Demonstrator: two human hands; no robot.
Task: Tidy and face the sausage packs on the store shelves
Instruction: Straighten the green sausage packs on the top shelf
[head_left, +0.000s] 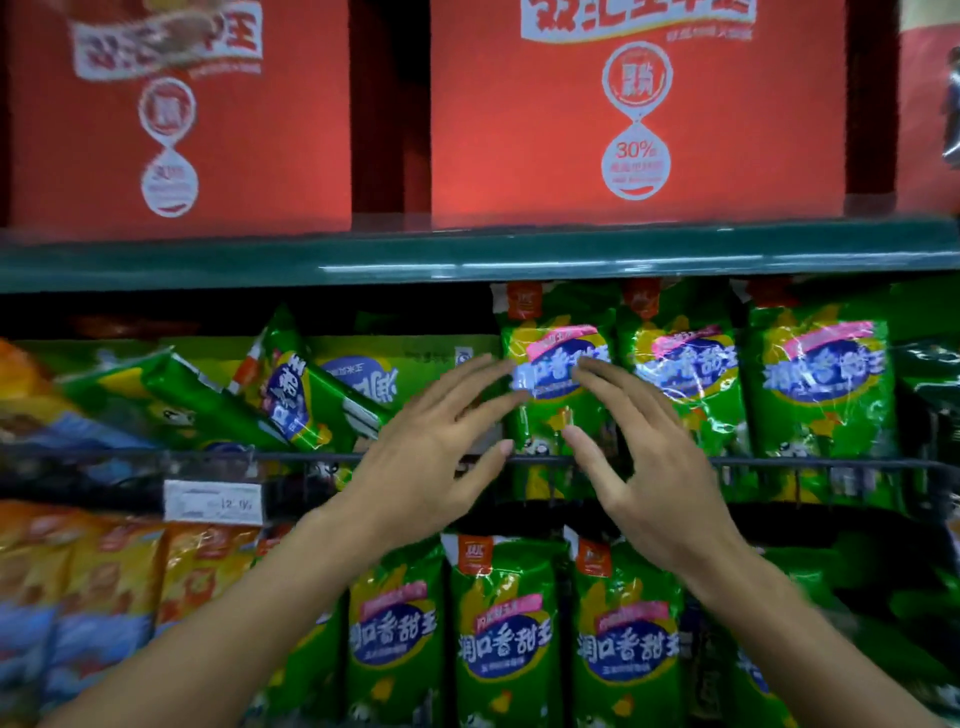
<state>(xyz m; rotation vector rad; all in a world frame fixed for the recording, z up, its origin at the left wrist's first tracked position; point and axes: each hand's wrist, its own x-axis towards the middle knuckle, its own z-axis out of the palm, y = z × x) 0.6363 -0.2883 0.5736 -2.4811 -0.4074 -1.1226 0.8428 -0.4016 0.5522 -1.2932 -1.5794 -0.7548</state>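
Reaching up to the middle shelf (467, 257), you have both hands raised in front of one upright green pack (558, 374). Your left hand (434, 457) comes in from the lower left, its fingers (483, 371) straight and loosely spread, the tips lying at the pack's left edge over its blue label. Your right hand (641, 457) mirrors it from the lower right, fingers (605, 376) also straight and spread, tips on the face of the same pack. Both thumbs point inward, near each other and just above the wire rail (805, 464) that fronts the shelf. Neither hand curls round anything; whether the fingertips actually press the wrapper or only hover at it you cannot tell through the blur.

That pack stands at the left end of a row, with two more green packs (685, 369) upright and facing out just to its right. To its left, several green packs (291, 395) have toppled and lie tilted on their sides behind the rail, one showing its label sideways. A white price tag (213, 501) hangs on the rail below them.

Below, on the lower shelf, three green packs (506, 634) stand upright between your forearms, and orange packs (104, 587) fill the left. Above, two big red cartons (639, 114) sit on the top shelf.
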